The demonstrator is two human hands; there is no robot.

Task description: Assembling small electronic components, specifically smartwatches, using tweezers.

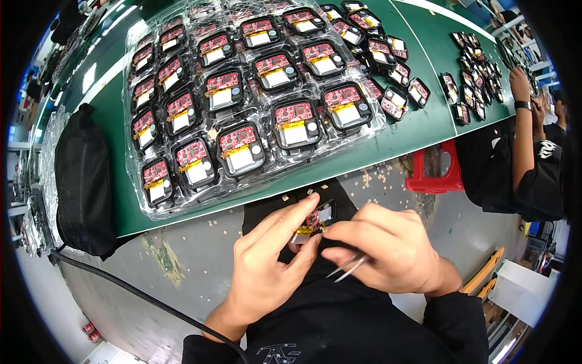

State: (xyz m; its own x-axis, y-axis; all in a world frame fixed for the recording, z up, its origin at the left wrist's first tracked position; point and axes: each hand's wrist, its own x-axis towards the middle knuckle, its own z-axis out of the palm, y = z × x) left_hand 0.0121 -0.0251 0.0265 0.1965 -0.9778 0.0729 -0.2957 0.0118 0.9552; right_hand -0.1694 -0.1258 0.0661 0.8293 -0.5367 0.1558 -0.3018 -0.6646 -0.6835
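Low in front of me, off the near edge of the green table, my left hand (264,267) grips a small black device housing (328,211) between thumb and fingers. A red circuit board (313,219), yellow tape and a silver-white block show inside it. My right hand (388,249) is closed around metal tweezers (348,268), whose tips point down and left, away from the housing. Its thumb and forefinger come together at the housing's right side, by the board. Whether they pinch a tiny part there is hidden.
A clear plastic tray (357,138) of similar housings covers much of the green table (400,145). Loose housings (395,103) lie right of it, with another pile (476,76) farther right. A black mesh bag (85,182), black cable (151,300) and red stool (436,173) stand around. A co-worker's arm (522,133) reaches in.
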